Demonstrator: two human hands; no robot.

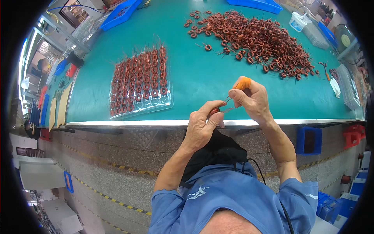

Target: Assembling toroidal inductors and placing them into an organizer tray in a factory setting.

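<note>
Just over the table's near edge, my left hand point(202, 124) is closed, its thumb and forefinger pinching a copper-wound ring coil point(214, 111). Thin wire leads point(228, 100) stick out of the coil towards my right hand point(252, 100). That hand is closed too, with thumb and forefinger pressed together on a lead. An orange finger cot point(244, 83) covers one of its fingertips. To the left lies a clear plastic tray point(157, 103) with rows of similar coils, their leads pointing up and away; a few pockets along its near side hold none.
A large heap of loose coils point(253, 37) spreads over the far right of the green tabletop point(194, 78). Blue trays point(120, 15) stand at the far edge. Orange-handled pliers point(326, 72), a white tub point(298, 22) and stacked clear trays point(346, 87) are at the right.
</note>
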